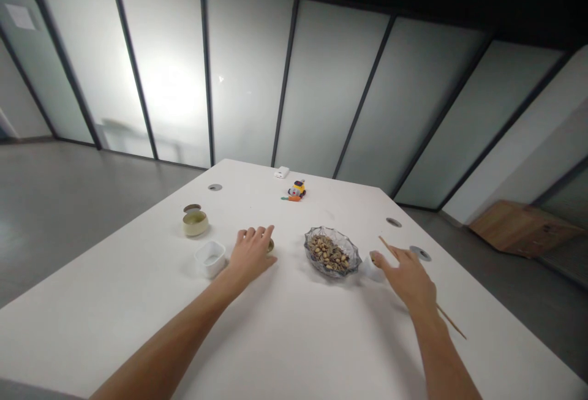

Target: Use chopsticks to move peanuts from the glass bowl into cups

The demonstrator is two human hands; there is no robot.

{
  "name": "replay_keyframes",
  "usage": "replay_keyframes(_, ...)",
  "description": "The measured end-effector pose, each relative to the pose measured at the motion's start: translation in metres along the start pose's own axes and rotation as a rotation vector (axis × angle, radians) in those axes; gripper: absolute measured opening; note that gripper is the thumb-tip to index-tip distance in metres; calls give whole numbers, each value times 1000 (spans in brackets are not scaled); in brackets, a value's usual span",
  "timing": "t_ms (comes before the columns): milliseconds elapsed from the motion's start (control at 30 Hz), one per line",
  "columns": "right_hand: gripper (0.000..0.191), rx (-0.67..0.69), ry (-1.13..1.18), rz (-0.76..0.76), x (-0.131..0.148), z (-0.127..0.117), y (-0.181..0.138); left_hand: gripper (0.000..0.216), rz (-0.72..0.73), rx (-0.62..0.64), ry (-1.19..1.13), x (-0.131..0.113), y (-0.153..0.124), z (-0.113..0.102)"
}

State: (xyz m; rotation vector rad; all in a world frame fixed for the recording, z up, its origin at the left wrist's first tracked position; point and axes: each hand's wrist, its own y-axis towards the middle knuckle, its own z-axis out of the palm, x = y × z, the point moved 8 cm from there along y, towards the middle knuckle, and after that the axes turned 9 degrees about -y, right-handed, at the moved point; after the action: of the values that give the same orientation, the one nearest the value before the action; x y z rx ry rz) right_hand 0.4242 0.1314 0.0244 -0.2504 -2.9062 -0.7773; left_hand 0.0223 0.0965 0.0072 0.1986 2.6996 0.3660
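My left hand point(252, 254) is at the middle of the table, its thumb and index finger closed around a small olive-coloured cup point(271, 245), mostly hidden by the fingers. My right hand point(408, 277) is closed at a small white cup point(371, 269), its thumb at the rim; something brown shows at the cup's top. A thin wooden stick point(452, 321) runs beneath this hand and comes out on both sides; whether the hand holds it I cannot tell. Between my hands stands a scalloped glass bowl point(356, 259) of pistachio-like nuts point(328, 253).
Left of my left hand are a white square dish point(210, 259) and a pale green bowl point(195, 224). Farther back lie a toy carrot point(292, 199), a yellow toy vehicle point(297, 189) and a white box-shaped device point(282, 172). Round grommets point(394, 222) sit in the white table point(294, 339).
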Motion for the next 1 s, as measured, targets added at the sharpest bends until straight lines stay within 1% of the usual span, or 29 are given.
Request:
replay_keyframes(67, 57, -232, 97, -4, 3, -25, -3, 70, 57, 0, -109, -9, -1, 10)
replay_keyframes(133, 54, -437, 227, -53, 8, -49, -12, 70, 97, -9, -233, -15, -4, 19)
replay_keyframes(233, 52, -623, 365, -154, 23, -74, -30, 72, 140, -46, -437, -18, -7, 30)
replay_keyframes(300, 51, -705, 392, -225, 38, -86, -43, 76, 136, -51, -552, -15, -8, 39)
replay_keyframes(333, 53, -725, 398, -256, 45, -89, -48, 78, 126, -47, -594, -13, -7, 44)
replay_keyframes(400, 61, -705, 438, -282, 57, -90, -53, 81, 106, -34, -651, -9, -6, 51)
replay_keyframes(433, 65, -656, 485, -290, 61, -86, -52, 83, 101, -26, -669, -7, -6, 53)
replay_keyframes(500, 67, -494, 608, -284, 67, -70, -47, 86, 103, -3, -697, -7, -5, 54)
replay_keyframes(567, 64, -302, 700, -251, 69, -48, -40, 88, 118, 32, -712, -10, -6, 53)
replay_keyframes(633, 62, -147, 702, -213, 71, -26, -34, 89, 133, 67, -715, -13, -7, 52)
replay_keyframes(667, 61, -96, 679, -206, 72, -19, -32, 90, 138, 80, -712, -14, -7, 51)
replay_keyframes(733, 61, -53, 621, -216, 74, -10, -29, 89, 147, 94, -702, -16, -8, 50)
replay_keyframes(800, 62, -54, 589, -227, 76, -9, -27, 86, 158, 90, -690, -18, -8, 49)
replay_keyframes(1000, 51, -61, 681, -117, 64, -13, -27, 80, 196, 75, -648, -21, -9, 47)
